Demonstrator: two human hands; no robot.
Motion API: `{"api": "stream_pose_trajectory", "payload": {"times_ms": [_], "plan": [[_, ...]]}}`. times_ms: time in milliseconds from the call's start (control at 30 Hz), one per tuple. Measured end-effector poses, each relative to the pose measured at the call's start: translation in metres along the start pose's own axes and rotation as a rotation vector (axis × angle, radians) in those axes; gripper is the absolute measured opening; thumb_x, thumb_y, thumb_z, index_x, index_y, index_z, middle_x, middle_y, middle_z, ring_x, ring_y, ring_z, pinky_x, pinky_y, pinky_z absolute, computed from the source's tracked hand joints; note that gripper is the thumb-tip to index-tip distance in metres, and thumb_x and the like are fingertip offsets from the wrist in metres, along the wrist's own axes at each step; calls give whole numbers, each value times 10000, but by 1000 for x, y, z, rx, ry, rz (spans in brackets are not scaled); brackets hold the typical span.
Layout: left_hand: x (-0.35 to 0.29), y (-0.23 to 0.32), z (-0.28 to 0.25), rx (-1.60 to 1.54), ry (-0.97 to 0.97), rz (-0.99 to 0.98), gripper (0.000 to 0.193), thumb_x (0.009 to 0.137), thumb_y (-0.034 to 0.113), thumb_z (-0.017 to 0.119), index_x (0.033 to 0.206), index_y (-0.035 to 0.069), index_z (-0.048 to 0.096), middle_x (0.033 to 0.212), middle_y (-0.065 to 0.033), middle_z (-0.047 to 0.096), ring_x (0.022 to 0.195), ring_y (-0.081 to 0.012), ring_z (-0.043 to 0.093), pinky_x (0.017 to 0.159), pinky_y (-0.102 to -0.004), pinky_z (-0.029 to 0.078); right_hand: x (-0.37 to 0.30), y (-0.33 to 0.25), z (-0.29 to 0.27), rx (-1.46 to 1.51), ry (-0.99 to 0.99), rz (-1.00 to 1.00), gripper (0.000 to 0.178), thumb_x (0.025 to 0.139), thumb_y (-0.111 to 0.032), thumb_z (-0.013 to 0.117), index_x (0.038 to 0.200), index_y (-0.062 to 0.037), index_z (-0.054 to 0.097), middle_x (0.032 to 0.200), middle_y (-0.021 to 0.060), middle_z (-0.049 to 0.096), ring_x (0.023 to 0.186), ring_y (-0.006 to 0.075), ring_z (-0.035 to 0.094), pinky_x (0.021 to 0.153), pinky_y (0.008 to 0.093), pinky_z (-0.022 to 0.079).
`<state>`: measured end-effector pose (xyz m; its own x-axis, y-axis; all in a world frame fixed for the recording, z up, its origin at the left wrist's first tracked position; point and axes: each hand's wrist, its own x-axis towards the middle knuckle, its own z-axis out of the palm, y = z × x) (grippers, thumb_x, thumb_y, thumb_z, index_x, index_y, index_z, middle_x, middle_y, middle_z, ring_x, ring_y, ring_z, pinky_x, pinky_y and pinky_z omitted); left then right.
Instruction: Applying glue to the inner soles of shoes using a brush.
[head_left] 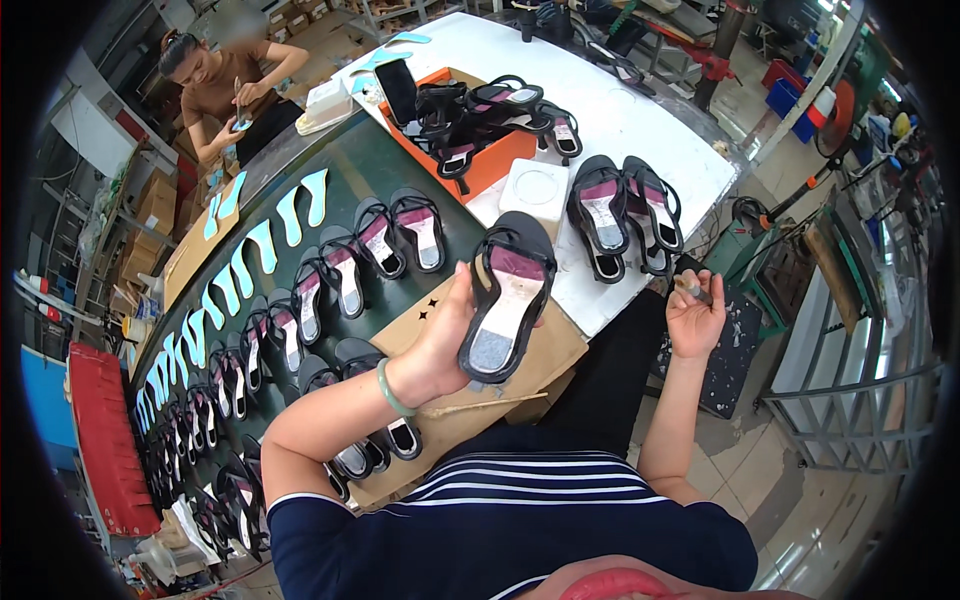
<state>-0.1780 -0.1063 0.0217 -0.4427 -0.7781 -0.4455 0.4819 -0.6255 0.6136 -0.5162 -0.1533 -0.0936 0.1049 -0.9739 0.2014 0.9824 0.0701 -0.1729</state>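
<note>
My left hand (448, 335) holds a black sandal (507, 295) upside up, its purple and white insole facing me, above a piece of brown cardboard (545, 360). A green bangle sits on that wrist. Off to the right, over the floor, my right hand (694, 315) is closed on a small brush (692, 290). Two more black sandals (622, 212) lie on the white table (640, 120) just beyond the held one, beside a white square container (534, 192).
A long dark conveyor (360, 170) runs to the left, lined with several black sandals and pale blue insoles (262, 245). An orange box (490, 155) holds several sandals. Another person (225, 85) works at the far end. Metal racks stand at the right.
</note>
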Motion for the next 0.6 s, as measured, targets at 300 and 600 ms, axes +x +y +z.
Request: {"api": "stream_pose_trajectory", "payload": {"times_ms": [300, 600], "plan": [[48, 28, 92, -64, -131, 131, 634, 998, 526, 268, 1303, 18, 494, 1169, -103, 628, 1004, -206, 618, 908, -355, 483, -22, 5, -84, 102, -74, 57, 333, 1011, -278, 393, 929, 14, 531, 815, 108, 470, 652, 189, 486, 564, 302, 455], [243, 35, 130, -130, 69, 268, 422, 1027, 433, 332, 1110, 88, 561, 972, -56, 645, 848, -211, 616, 707, -398, 514, -39, 14, -125, 223, -82, 78, 391, 1031, -330, 365, 988, 18, 539, 892, 123, 468, 737, 219, 532, 692, 358, 530]]}}
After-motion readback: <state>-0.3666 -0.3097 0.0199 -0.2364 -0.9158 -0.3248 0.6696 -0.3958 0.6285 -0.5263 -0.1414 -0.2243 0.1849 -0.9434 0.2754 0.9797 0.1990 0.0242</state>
